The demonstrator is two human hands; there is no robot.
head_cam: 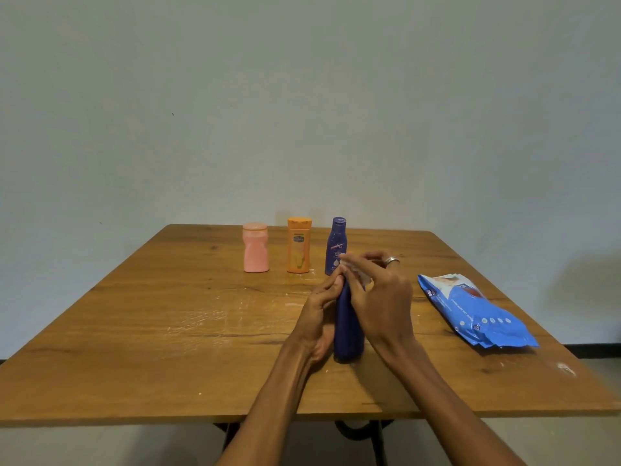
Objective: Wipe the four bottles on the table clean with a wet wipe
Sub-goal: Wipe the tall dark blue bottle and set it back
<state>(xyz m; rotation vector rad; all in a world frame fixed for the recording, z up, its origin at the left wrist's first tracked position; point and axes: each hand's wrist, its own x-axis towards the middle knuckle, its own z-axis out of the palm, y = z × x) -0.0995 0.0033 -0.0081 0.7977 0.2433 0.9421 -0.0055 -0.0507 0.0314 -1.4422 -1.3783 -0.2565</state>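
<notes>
- The dark blue bottle (347,327) stands upright on the bench (168,331), near the front edge and between the two hands.
- The left hand (317,317) is closed around the bottle's left side and steadies it, with its fingertips reaching the neck.
- The right hand (376,294) pinches a small pale wet wipe (359,275) against the cap region; a ring (391,260) shows on one raised finger.
- Judged step: wiping the top of this bottle. To do it well, the left hand should keep the base planted while the wipe travels around the cap, then down the body in overlapping strokes, with the bottle turned so that no side is missed.
- Three other bottles stand in a row at the far side: the pink bottle (256,247), the orange bottle (298,245) and the purple bottle (336,245); whether they are already clean cannot be told.
- The blue wipe packet (477,311) lies well to the right, within reach for a fresh wipe.
</notes>
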